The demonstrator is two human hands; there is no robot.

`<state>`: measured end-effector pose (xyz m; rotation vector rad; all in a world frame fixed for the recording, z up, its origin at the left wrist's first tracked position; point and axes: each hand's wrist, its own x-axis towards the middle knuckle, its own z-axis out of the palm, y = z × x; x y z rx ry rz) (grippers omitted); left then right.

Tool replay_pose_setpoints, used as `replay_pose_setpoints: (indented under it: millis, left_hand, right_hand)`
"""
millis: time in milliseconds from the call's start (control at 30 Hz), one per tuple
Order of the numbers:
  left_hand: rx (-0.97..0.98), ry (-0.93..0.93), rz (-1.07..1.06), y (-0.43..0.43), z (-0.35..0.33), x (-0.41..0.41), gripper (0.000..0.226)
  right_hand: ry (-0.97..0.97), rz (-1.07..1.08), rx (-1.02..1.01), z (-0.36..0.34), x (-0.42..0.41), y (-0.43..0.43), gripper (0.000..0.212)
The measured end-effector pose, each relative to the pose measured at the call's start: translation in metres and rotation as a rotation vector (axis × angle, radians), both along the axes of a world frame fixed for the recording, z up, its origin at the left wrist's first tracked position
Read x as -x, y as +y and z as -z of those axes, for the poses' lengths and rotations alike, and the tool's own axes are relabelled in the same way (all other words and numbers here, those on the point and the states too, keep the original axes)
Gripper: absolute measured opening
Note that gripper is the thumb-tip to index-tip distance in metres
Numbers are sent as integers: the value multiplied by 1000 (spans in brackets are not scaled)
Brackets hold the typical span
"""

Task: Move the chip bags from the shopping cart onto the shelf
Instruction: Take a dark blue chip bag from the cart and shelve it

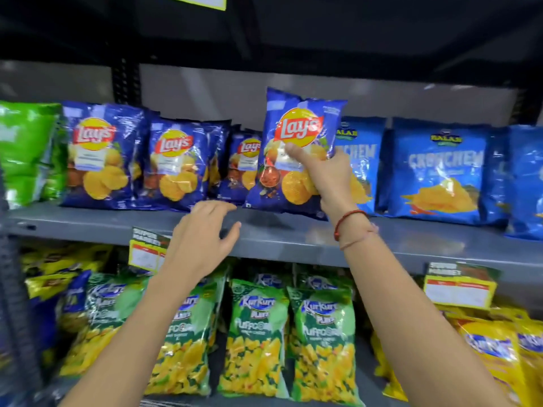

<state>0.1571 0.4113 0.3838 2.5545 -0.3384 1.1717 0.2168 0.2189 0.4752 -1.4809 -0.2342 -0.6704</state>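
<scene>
My right hand point(324, 174) grips a dark blue Lay's chip bag point(293, 136) by its right side and holds it upright, its bottom edge at the front of the grey shelf point(282, 236). To its left stand more blue Lay's bags point(100, 155) in a row on the same shelf. My left hand point(202, 242) hovers with fingers spread over the shelf's front edge, just left of the held bag, holding nothing. The shopping cart is out of view.
Light blue Crunchem bags point(437, 171) stand right of the held bag, and a green bag point(26, 148) is at the far left. Green Kurkure Puffcorn bags point(255, 339) and yellow bags point(496, 351) fill the lower shelf. Price tags point(459, 289) hang from the shelf edge.
</scene>
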Motion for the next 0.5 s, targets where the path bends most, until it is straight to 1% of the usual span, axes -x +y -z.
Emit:
replay_pose_setpoints:
  millis: [100, 167, 200, 333, 400, 500]
  left_hand:
    - [-35, 101, -15, 6, 5, 2, 38]
    - [-47, 124, -28, 7, 7, 3, 39]
    - [-54, 124, -32, 7, 7, 3, 40]
    - [-49, 88, -27, 8, 9, 3, 37]
    - [-52, 72, -18, 8, 10, 3, 37]
    - [-51, 46, -12, 8, 11, 1, 35]
  right_hand:
    - [39, 7, 74, 6, -20, 29, 39]
    - [67, 3, 112, 12, -33, 41, 39]
    - [93, 7, 124, 15, -39, 46, 42]
    - [231, 32, 124, 27, -59, 54, 75]
    - [279, 52, 151, 32, -65, 53, 81]
    - [321, 72, 191, 33, -69, 51, 85]
